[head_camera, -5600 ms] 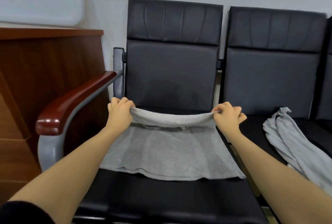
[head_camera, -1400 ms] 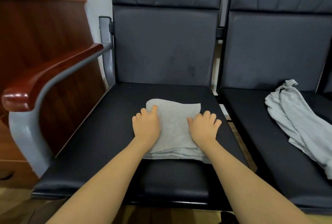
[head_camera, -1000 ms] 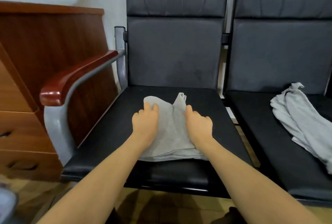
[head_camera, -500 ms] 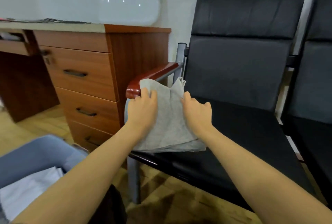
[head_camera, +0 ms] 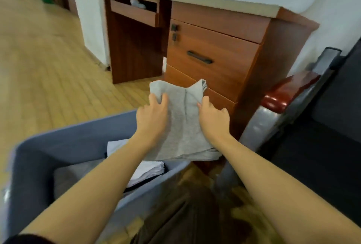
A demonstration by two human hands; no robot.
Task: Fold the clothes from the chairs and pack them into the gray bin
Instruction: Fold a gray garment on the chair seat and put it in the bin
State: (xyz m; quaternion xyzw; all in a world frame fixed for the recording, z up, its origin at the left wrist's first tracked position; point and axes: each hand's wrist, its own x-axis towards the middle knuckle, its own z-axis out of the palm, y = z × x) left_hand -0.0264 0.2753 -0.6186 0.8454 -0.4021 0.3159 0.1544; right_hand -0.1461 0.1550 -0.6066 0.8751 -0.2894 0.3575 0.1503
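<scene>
While the folded gray garment [head_camera: 183, 126] hangs just above the gray bin's [head_camera: 78, 142] far corner, it looks light and floppy, so it's best held at both side edges. Left hand [head_camera: 151, 117] and right hand [head_camera: 214, 120] each pinch a side, arms stretched forward over the bin.

Light grey folded knit garment [head_camera: 183, 124], plain and unpatterned; blue-grey plastic bin [head_camera: 64, 146] containing a white folded cloth stack [head_camera: 148, 171]. Reddish-brown wooden drawer cabinet [head_camera: 214, 48] with black handles and a beige top; yellow-tan wood-plank floor [head_camera: 48, 67]. Black upholstered chair [head_camera: 322, 136] with a glossy dark-red armrest [head_camera: 289, 91] on a silver-grey metal frame.
</scene>
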